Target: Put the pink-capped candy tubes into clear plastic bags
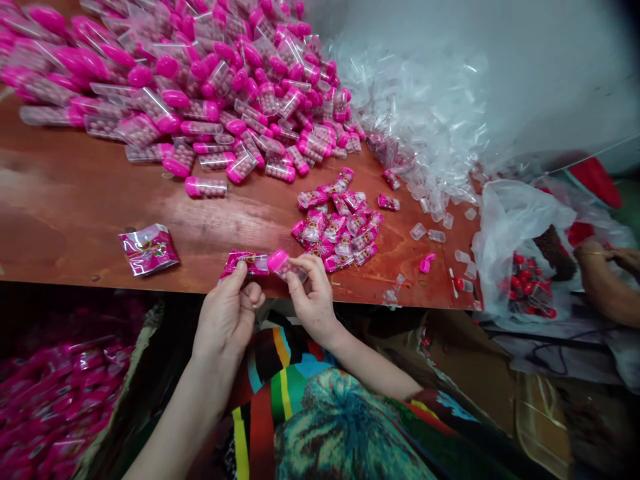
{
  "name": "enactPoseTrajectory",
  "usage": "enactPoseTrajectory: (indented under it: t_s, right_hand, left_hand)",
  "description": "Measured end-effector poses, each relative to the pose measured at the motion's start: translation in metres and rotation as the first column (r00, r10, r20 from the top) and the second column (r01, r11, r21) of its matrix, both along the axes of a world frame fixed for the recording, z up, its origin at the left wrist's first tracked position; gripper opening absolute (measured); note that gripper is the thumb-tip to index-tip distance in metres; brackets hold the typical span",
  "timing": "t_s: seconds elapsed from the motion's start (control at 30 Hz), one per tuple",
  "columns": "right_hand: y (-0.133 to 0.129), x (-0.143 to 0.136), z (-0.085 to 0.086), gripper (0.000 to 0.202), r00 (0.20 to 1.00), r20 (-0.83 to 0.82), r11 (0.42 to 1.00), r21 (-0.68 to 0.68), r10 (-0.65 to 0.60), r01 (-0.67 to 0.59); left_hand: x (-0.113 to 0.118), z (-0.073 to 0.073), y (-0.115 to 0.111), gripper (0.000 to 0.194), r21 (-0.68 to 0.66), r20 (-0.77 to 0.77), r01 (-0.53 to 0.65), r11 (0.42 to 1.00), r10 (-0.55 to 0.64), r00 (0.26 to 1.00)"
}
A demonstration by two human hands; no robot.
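Observation:
Between the thumb and fingers of my left hand [227,310] is a pink printed sachet [256,263], its clear end turned toward the right. My right hand [316,301] pinches a small clear tube with a pink cap [279,261]; pale pink balls show inside it. The capped end of the tube lies right by the sachet's end, and I cannot tell whether the two touch. Another pink sachet [149,250] lies flat on the wooden table [80,200] to the left. Beyond my right hand is a cluster of small pink wrapped candies [345,223].
A big heap of pink-capped tubes [210,87] covers the table's back left. Clear plastic pieces [425,113] are piled behind on the right. A bag with red items [530,283] stands near another person's arm [607,280]. Pink packets [65,393] fill a container below the table edge.

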State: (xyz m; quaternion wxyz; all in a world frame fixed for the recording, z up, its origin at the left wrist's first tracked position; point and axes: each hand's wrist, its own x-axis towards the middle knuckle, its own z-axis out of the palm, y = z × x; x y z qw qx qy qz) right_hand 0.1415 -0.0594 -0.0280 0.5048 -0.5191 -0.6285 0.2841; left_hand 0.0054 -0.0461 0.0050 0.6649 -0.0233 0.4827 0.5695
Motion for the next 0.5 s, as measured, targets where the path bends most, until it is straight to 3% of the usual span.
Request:
enactPoseTrajectory:
  t_s: [0.2, 0.5]
  right_hand:
    - [-0.0049, 0.0007, 0.0021, 0.017, 0.998, 0.053, 0.999, -0.016, 0.041, -0.04]
    - [-0.0041, 0.0027, -0.0048, 0.018, 0.999, -0.004, 0.997, -0.059, 0.043, -0.043]
  left_hand:
    - [-0.0006, -0.0019, -0.0005, 0.025, 0.033, 0.003, 0.028, 0.999, -0.028, 1.0]
    - [-0.0047, -0.0017, 0.0003, 0.024, -0.042, 0.016, 0.02, 0.999, -0.02, 1.0]
